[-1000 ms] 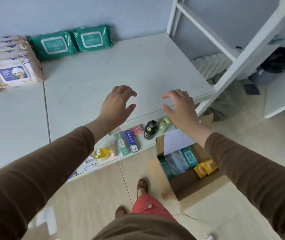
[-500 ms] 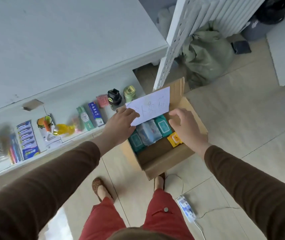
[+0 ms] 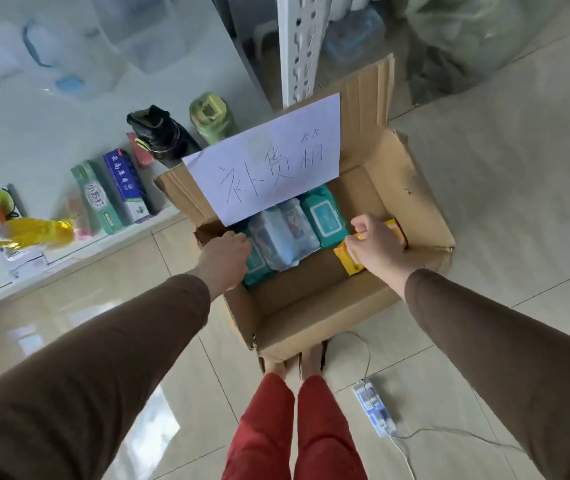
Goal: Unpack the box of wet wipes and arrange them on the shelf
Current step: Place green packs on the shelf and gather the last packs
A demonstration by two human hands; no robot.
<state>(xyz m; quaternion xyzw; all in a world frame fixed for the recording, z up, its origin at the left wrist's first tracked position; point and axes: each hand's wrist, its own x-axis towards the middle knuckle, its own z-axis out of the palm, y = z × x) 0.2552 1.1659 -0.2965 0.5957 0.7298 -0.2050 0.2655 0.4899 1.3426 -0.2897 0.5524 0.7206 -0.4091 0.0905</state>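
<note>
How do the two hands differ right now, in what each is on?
The right hand grips a yellow pack at the right side of the box; the left hand reaches onto a green pack at the left. The right fingers are curled; the left's are hidden. Both are inside the box.

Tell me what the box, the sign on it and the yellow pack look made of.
Box: brown corrugated cardboard, matte, with creased flaps and torn edges. Sign: thin white paper, matte, handwritten in pen, edges lifting. Yellow pack: probably soft plastic film, slightly glossy, crimped at the end, gripped by the right hand.
</note>
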